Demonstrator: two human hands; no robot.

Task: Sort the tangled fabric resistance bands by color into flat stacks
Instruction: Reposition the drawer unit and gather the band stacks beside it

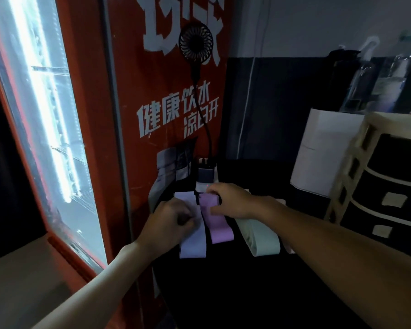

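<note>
1. The person's left hand (pixel 173 222) is resting at lower centre of the frame on a pale lavender flat woven fabric band (pixel 193 244). Its fingers are curling into a loose fist, and its thumb is closing on the cloth near the band's middle.
2. The right hand (pixel 233 200) is reaching in from the right. It is pinching the far end of a violet-pink fabric band (pixel 220 230), with the fingers arching over the top edge and the thumb pressing on the side.
3. The lavender and violet-pink bands are lying flat, side by side and nearly touching, as long strips with squared ends on the dark matte table (pixel 223 293).
4. A pale grey-green fabric band (pixel 262 239) is lying just right of them. It is flattened into a loop with rounded folds and is partly passing under the right forearm.
5. A glossy red drinks cooler (pixel 133 119) is filling the left of the frame, showing white block characters and a brightly glowing glass door.
6. A small round black grille fan (pixel 195 41) is standing on a thin bending neck at upper centre.
7. A smooth white box (pixel 323 150) is sitting at the right.
8. A cream plastic drawer unit (pixel 356 148) with dark, curving drawer fronts is also sitting at the right.
</note>
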